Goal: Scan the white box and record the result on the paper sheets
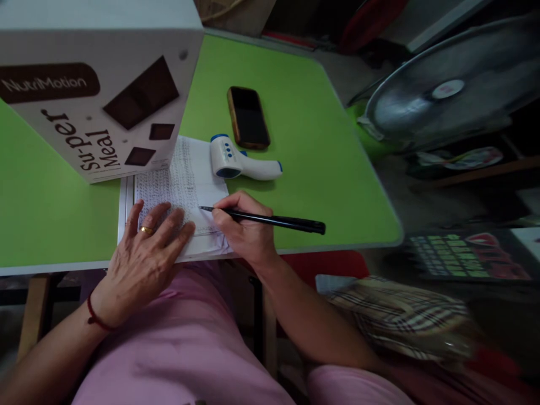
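Note:
My right hand (247, 228) is closed around a black pen (287, 223), whose tip points left at the written sheet. Covered in dense handwriting, the paper (181, 180) lies at the table's near edge, with its far left part hidden behind a box. My left hand (152, 247) rests flat on the lower left of the sheet, fingers spread, a gold ring on one finger. Just beyond the pen, a white and blue infrared thermometer (240, 163) lies on its side, partly over the paper's right edge.
A tall NutriMotion box (139, 124) stands on the left of the green table (304, 157). Behind the thermometer lies a smartphone (248, 118). To the right are a fan (447, 84), a plaid cloth item (405, 315) and a dark sign with lettering (455, 256).

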Action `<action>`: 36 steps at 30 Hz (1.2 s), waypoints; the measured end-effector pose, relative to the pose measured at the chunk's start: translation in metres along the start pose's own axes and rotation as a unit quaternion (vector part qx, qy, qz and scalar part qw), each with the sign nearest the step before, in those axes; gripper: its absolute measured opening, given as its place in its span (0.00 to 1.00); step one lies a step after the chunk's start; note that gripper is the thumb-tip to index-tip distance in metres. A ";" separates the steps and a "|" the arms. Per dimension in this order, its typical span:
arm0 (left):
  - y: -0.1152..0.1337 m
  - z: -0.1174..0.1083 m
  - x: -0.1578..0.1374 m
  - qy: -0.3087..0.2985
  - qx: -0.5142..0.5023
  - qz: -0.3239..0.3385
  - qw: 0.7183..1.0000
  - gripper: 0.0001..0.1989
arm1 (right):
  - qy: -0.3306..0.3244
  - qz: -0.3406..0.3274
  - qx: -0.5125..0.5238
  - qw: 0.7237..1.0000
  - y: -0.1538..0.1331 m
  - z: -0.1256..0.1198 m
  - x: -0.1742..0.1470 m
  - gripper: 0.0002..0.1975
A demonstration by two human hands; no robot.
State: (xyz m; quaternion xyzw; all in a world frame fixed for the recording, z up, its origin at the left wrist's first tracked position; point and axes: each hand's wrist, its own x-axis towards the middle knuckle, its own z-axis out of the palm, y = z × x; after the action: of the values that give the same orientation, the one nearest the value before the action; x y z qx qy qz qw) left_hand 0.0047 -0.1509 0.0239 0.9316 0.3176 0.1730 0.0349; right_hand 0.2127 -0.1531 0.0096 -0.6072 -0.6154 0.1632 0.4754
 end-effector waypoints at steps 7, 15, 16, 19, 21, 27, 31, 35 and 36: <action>0.001 0.000 -0.001 -0.003 0.001 -0.003 1.000 0.17 | 0.016 0.019 0.012 1.000 -0.001 -0.001 0.000 0.05; 0.001 0.000 0.000 -0.005 0.000 -0.003 1.000 0.17 | -0.004 0.022 0.012 1.000 -0.001 0.001 0.000 0.04; 0.001 0.000 0.000 -0.005 0.000 -0.002 1.000 0.17 | -0.004 0.021 0.011 1.000 -0.001 0.001 0.000 0.04; 0.001 0.001 -0.001 -0.003 0.001 -0.002 1.000 0.17 | -0.003 0.011 0.007 1.000 -0.001 0.001 0.000 0.04; 0.001 0.001 -0.001 -0.003 0.002 -0.004 1.000 0.17 | -0.004 0.012 0.000 1.000 -0.001 0.001 0.000 0.04; 0.001 0.000 0.000 -0.007 0.001 0.000 1.000 0.17 | -0.012 0.026 0.001 1.000 -0.002 0.001 0.000 0.04; 0.002 -0.001 0.001 -0.005 -0.002 0.000 1.000 0.17 | -0.011 0.034 0.003 0.999 -0.002 0.001 0.000 0.04; 0.001 0.000 0.001 -0.003 -0.003 -0.001 1.000 0.17 | -0.009 0.029 0.006 1.000 -0.002 0.001 0.000 0.04; 0.001 0.000 0.001 -0.004 -0.003 -0.001 1.000 0.17 | -0.009 0.025 0.008 1.000 -0.002 0.001 0.000 0.03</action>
State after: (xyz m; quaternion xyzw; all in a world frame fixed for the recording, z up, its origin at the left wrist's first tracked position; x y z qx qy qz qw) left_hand 0.0057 -0.1508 0.0240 0.9319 0.3178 0.1700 0.0393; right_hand 0.2110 -0.1533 0.0105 -0.6170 -0.6026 0.1857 0.4709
